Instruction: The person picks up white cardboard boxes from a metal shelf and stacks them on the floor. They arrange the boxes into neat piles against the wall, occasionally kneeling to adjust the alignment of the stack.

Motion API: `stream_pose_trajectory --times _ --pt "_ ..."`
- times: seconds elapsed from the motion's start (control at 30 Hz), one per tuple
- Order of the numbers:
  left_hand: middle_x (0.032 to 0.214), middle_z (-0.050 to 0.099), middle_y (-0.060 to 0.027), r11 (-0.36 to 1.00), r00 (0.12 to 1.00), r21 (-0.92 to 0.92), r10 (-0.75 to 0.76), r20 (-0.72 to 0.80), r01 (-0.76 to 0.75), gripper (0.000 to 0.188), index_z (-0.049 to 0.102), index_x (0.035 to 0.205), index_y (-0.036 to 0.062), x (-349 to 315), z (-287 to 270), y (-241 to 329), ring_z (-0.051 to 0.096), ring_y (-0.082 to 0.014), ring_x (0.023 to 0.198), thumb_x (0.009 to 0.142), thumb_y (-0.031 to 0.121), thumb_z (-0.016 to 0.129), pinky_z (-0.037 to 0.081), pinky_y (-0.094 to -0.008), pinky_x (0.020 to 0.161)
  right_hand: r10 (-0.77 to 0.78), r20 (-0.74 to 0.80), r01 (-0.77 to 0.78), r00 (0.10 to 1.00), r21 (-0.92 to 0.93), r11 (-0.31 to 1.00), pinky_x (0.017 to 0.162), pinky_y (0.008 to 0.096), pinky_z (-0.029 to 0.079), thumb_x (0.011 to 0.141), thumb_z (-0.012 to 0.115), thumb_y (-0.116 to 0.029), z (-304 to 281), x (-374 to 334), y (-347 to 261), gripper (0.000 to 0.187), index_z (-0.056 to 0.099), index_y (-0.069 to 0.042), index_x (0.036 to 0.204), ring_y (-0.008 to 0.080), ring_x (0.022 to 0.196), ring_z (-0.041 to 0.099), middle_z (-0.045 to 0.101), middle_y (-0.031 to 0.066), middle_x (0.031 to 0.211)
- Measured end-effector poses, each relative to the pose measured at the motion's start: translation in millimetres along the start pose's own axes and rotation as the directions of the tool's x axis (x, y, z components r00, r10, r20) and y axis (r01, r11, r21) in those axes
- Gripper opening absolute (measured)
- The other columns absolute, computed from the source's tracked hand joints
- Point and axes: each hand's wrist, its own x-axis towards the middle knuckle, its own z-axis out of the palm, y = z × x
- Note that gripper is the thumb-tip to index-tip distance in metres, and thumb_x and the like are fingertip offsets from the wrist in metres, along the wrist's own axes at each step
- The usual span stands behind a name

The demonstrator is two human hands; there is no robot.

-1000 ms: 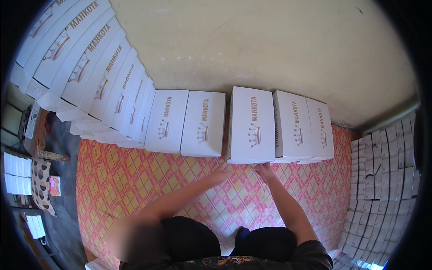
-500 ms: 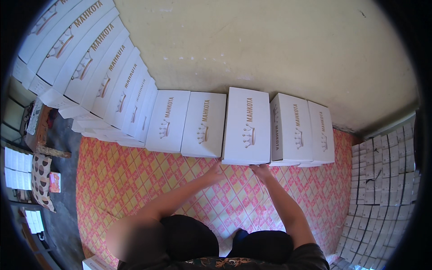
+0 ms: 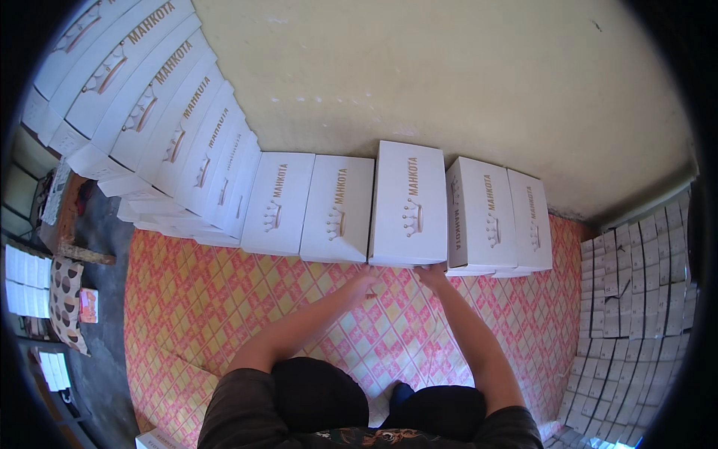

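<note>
A white cardboard box (image 3: 409, 194) with a gold crown print stands ahead of me, taller than its neighbours, in a row along the wall. My right hand (image 3: 431, 275) is at the lower front edge of this box, its fingers against that edge and partly hidden. Just below the box's front left corner is my left hand (image 3: 362, 284), fingers apart and loosely bent, holding nothing. Directly left of the box is a lower white box (image 3: 338, 209). On its right, close by, is another white box (image 3: 485, 213).
Tall stacks of white boxes (image 3: 161, 112) climb on the left against the pale wall (image 3: 449, 75). Many small boxes (image 3: 636, 299) are piled at the right. A pink and yellow patterned mat (image 3: 202, 299) covers the floor. A dotted cushion (image 3: 67, 303) lies at far left.
The tall white box has shifted slightly back toward the wall. My left hand has loosened and its fingers have spread a little; my right hand has followed the box's edge.
</note>
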Motion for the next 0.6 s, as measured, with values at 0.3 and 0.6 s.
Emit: stream_pose_trajectory --times 0.3,0.6 --pt "0.13 0.044 -0.004 0.935 0.996 0.353 0.066 -0.066 -0.039 0.05 0.037 0.131 0.0127 -37.1 -53.2 9.2 0.045 -0.0177 0.114 0.083 0.016 0.051 0.037 -0.0351 0.086 0.385 0.332 -0.509 0.861 0.572 0.643 0.068 0.0304 0.044 0.081 0.06 -0.033 -20.2 -89.4 -59.2 0.057 0.036 -0.003 0.123 0.0214 0.088 0.058 0.055 0.0137 0.105" --pt "0.119 0.054 -0.0069 0.956 0.912 0.176 0.28 -0.3 -0.236 0.029 0.056 0.113 0.0054 -210.7 49.4 48.9 0.051 -0.0164 0.107 0.085 0.014 0.052 0.04 -0.0279 0.089 0.26 0.226 -0.34 0.939 0.722 0.603 0.071 0.0298 0.044 0.088 0.05 -0.029 -90.3 -228.7 -220.9 0.06 0.022 -0.007 0.136 0.0217 0.087 0.059 0.056 0.0132 0.105"
